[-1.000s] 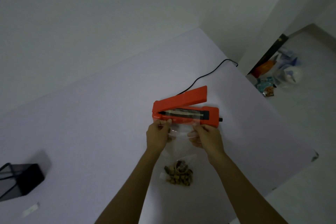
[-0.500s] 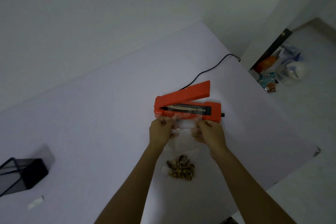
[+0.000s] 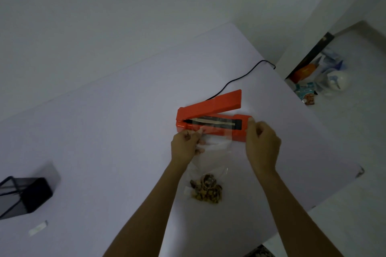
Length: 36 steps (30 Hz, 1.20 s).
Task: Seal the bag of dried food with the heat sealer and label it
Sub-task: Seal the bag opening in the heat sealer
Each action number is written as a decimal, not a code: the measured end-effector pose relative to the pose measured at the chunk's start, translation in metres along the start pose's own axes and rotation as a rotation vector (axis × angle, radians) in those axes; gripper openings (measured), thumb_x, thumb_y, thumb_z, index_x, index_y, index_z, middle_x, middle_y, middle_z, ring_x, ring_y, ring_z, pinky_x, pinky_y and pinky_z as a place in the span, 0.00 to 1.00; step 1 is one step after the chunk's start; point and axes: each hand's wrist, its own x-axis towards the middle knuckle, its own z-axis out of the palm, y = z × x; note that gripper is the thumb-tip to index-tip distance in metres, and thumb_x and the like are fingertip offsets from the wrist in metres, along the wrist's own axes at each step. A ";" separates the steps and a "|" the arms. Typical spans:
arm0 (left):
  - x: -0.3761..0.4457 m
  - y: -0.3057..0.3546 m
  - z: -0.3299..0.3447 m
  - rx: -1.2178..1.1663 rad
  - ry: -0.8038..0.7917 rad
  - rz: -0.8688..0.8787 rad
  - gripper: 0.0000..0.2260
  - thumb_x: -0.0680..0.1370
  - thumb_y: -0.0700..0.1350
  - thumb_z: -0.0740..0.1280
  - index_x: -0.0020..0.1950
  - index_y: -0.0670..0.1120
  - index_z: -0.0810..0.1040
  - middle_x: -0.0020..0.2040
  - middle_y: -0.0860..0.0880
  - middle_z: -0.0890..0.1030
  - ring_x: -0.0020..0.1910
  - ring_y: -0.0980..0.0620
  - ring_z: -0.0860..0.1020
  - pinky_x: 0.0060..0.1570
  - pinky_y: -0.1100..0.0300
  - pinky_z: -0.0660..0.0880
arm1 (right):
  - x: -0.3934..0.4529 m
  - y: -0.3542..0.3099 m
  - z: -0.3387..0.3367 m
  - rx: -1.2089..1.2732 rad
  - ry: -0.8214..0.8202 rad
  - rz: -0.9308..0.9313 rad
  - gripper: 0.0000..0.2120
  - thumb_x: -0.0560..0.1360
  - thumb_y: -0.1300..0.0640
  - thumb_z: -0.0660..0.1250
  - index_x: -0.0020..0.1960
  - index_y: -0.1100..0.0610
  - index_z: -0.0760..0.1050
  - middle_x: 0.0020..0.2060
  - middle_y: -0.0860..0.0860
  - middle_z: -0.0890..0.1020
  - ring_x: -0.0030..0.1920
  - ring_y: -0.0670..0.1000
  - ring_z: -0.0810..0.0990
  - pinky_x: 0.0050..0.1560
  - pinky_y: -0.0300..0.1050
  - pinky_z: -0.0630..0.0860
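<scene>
The clear bag (image 3: 211, 152) lies flat on the desk (image 3: 104, 131), its open mouth laid across the lower bar of the orange heat sealer (image 3: 211, 119), whose lid stands raised at about 1 o'clock from its hinge. The dried food (image 3: 206, 191) sits bunched at the bag's closed end, toward 6 o'clock from the sealer. The left hand (image 3: 184, 148) has its fingers pinched together on the bag's top edge at the sealer's left end. The right hand (image 3: 262, 142) is loosely curled at the sealer's right end, at 3 o'clock of the bag; its thumb appears to touch the sealer body, but whether it grips anything cannot be told — it is blurred.

What could go wrong: with only one corner pinned, the free right side of the film may slacken or wrinkle over the heating strip, and a lid pressed down on a fold would likely leave a gap in the seam. The mouth may also creep off the strip if the left hand pulls.

Compared with half a second ago, the right hand has let go of the bag's right corner and moved out to the sealer's end; the left hand keeps its pinch. A small white strip (image 3: 37, 229) — perhaps the label — lies well apart at 8 o'clock, near a black holder (image 3: 31, 194).
</scene>
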 end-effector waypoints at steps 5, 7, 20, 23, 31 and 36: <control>0.000 -0.002 -0.001 -0.001 -0.014 0.001 0.15 0.76 0.52 0.69 0.48 0.39 0.80 0.36 0.48 0.84 0.26 0.54 0.81 0.29 0.62 0.80 | 0.008 -0.028 -0.016 0.210 0.020 -0.092 0.18 0.78 0.44 0.61 0.40 0.59 0.72 0.28 0.47 0.72 0.26 0.38 0.71 0.27 0.26 0.67; -0.001 -0.001 -0.002 -0.001 -0.009 0.000 0.14 0.76 0.51 0.69 0.47 0.39 0.79 0.35 0.50 0.83 0.25 0.56 0.80 0.30 0.62 0.81 | 0.010 -0.035 -0.020 0.248 0.012 -0.140 0.18 0.76 0.42 0.63 0.40 0.58 0.72 0.27 0.48 0.71 0.26 0.40 0.69 0.28 0.28 0.68; -0.002 -0.001 -0.004 -0.006 -0.013 0.010 0.10 0.77 0.49 0.69 0.41 0.44 0.78 0.36 0.49 0.83 0.26 0.57 0.81 0.29 0.62 0.80 | 0.009 -0.048 -0.024 0.256 -0.040 -0.246 0.21 0.69 0.36 0.65 0.40 0.56 0.72 0.24 0.47 0.68 0.25 0.43 0.67 0.29 0.28 0.68; -0.003 0.000 -0.003 0.000 -0.011 0.017 0.10 0.77 0.49 0.69 0.40 0.45 0.77 0.36 0.50 0.83 0.25 0.58 0.80 0.28 0.64 0.79 | 0.011 -0.051 -0.023 0.244 -0.053 -0.253 0.19 0.71 0.39 0.67 0.41 0.55 0.72 0.24 0.47 0.68 0.25 0.42 0.68 0.29 0.27 0.68; -0.002 0.001 -0.002 -0.003 -0.002 0.002 0.11 0.76 0.49 0.69 0.42 0.42 0.78 0.35 0.50 0.83 0.24 0.56 0.80 0.28 0.64 0.79 | 0.013 -0.042 -0.021 0.228 -0.060 -0.212 0.15 0.75 0.43 0.66 0.41 0.55 0.72 0.25 0.47 0.69 0.23 0.40 0.67 0.28 0.27 0.67; -0.002 0.000 -0.002 -0.001 0.007 0.002 0.12 0.76 0.50 0.69 0.43 0.41 0.79 0.35 0.49 0.82 0.25 0.54 0.80 0.29 0.62 0.80 | 0.017 -0.033 -0.019 0.168 -0.067 -0.172 0.11 0.77 0.51 0.63 0.42 0.58 0.72 0.28 0.48 0.72 0.26 0.42 0.69 0.26 0.29 0.67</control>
